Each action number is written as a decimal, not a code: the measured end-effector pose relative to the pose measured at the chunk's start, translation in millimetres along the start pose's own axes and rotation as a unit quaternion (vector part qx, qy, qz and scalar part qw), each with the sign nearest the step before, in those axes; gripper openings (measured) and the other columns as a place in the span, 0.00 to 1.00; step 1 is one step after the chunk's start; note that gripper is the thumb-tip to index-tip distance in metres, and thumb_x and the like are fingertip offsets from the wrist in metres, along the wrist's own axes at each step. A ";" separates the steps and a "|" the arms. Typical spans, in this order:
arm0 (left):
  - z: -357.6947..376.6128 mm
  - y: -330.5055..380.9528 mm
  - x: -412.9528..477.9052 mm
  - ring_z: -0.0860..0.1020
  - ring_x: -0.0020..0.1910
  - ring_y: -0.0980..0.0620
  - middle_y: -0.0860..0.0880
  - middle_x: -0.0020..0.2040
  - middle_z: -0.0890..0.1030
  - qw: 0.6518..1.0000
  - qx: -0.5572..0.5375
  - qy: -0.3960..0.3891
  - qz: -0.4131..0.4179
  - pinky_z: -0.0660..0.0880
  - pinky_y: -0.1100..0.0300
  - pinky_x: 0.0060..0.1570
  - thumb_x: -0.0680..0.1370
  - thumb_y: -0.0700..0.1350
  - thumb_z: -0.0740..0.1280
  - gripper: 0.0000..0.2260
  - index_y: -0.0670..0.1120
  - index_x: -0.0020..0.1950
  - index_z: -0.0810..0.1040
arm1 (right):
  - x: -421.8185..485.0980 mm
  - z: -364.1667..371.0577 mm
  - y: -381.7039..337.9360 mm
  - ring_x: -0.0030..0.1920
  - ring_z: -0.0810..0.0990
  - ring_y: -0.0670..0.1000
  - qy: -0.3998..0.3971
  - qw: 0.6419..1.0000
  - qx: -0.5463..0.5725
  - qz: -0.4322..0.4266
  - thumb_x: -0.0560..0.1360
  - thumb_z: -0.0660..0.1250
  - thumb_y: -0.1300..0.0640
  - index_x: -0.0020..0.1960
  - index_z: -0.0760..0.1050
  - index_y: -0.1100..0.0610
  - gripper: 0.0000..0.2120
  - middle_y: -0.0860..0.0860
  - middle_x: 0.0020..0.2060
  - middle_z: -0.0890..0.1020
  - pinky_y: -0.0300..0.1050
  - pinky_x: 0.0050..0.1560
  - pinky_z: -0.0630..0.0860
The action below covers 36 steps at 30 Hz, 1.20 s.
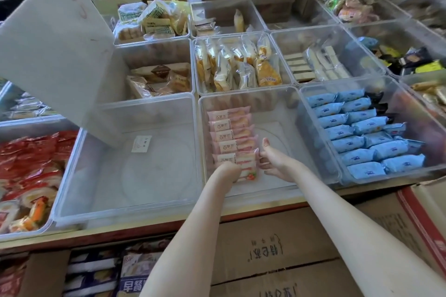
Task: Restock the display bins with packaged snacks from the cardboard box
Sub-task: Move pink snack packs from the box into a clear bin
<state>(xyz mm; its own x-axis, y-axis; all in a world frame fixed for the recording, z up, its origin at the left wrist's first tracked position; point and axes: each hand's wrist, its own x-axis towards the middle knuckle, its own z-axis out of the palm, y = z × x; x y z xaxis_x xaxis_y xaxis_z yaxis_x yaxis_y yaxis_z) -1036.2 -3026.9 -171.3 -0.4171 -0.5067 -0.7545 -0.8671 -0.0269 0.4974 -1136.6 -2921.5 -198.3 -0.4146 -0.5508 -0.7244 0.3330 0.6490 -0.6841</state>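
Note:
A row of pink packaged snacks [231, 132] lies along the left wall of a clear plastic display bin [284, 108] in the front row. My left hand [228, 171] and my right hand [271, 161] both reach into this bin and grip the nearest pink snack packet [246, 167] from either side, at the front end of the row. The rest of the bin floor to the right is bare. A closed cardboard box [277, 243] sits below the counter edge under my arms.
An empty clear bin [135, 171] with its white lid [53, 38] tilted up stands to the left. Blue packets [362, 132] fill the bin on the right, red ones [31, 159] the far-left bin. More bins of pastries lie behind. Snack cartons [115, 275] sit below left.

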 end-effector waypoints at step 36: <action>481.0 90.9 -342.7 0.60 0.71 0.38 0.39 0.73 0.60 0.888 0.340 0.102 0.293 0.54 0.42 0.71 0.78 0.47 0.59 0.24 0.41 0.72 0.61 | -403.1 -347.1 267.9 0.69 0.66 0.57 0.322 0.845 -0.407 -0.129 0.78 0.62 0.56 0.73 0.61 0.56 0.25 0.54 0.70 0.65 0.55 0.64 0.69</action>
<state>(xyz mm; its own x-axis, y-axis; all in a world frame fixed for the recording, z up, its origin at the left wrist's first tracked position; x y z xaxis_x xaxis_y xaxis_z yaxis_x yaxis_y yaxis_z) -1103.0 -2441.3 -73.4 -0.8535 -0.4085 -0.3236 -0.5095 0.7846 0.3533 -1174.2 -2343.4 -59.8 -0.8471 -0.4986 -0.1840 -0.4225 0.8418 -0.3360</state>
